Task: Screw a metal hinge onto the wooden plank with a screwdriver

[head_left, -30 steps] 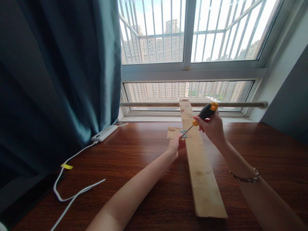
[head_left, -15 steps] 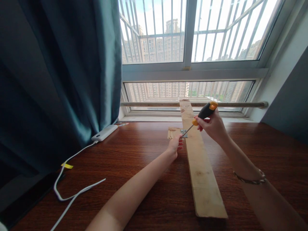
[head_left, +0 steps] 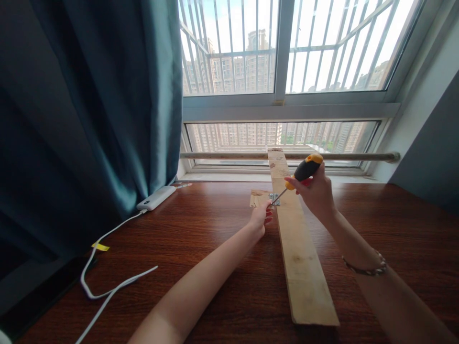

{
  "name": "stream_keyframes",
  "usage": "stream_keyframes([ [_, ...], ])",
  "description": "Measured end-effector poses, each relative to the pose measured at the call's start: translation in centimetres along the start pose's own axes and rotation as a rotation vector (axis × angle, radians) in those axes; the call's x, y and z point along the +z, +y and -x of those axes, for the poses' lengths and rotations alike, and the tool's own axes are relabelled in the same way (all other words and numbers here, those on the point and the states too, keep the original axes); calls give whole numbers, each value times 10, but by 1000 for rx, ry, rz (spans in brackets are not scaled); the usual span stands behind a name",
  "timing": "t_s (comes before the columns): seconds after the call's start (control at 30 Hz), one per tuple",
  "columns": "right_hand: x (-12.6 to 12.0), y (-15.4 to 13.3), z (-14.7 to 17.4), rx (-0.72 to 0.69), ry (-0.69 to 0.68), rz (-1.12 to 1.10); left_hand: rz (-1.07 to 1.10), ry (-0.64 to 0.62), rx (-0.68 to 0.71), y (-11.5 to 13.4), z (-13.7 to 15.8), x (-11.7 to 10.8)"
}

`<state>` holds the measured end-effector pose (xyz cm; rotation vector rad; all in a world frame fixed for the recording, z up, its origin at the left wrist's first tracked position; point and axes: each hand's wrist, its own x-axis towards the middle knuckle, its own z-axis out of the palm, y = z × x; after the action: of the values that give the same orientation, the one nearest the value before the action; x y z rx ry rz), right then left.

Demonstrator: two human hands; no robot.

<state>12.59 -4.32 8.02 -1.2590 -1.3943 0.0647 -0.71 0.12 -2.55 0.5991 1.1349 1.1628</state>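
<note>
I recorded strong backlight from the window (head_left: 281,71), with washed-out sky (head_left: 311,71), pale sheen on the tabletop (head_left: 215,205), deep shadow in the curtain (head_left: 89,119), and wide-angle edge stretching.

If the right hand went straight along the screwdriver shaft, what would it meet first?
From the right hand, the screwdriver shaft leads to the hinge-like metal plate, probably met first; depth is unclear, so the left hand beside it might come sooner.

The right hand (head_left: 318,192) slants 1 screwdriver (head_left: 307,169) down to the hinge (head_left: 276,196) beside the left hand (head_left: 260,216).
</note>
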Motion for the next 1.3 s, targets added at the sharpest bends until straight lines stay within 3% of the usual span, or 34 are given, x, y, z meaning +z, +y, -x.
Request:
stream_keyframes([
  [0.33,-16,-6,-12,261,-378,-530,-45,3,37,-4,-5,-2],
  [0.5,-11,6,-13,203,-250,-352,-29,11,31,-4,-5,-1],
  [0.6,-5,10,-11,244,-188,-292,-24,24,25,-4,-6,-1],
  [0.83,-17,-1,-13,423,-338,-563,-10,10,18,-4,-7,-2],
  [1.0,-23,1,-15,417,-388,-659,-22,-10,13,-4,-6,-1],
  [1.17,-17,3,-16,346,-297,-466,-25,-14,5,-4,-6,-2],
  [1.3,-10,8,-15,204,-65,-141,-34,-24,12,-3,-4,-2],
])
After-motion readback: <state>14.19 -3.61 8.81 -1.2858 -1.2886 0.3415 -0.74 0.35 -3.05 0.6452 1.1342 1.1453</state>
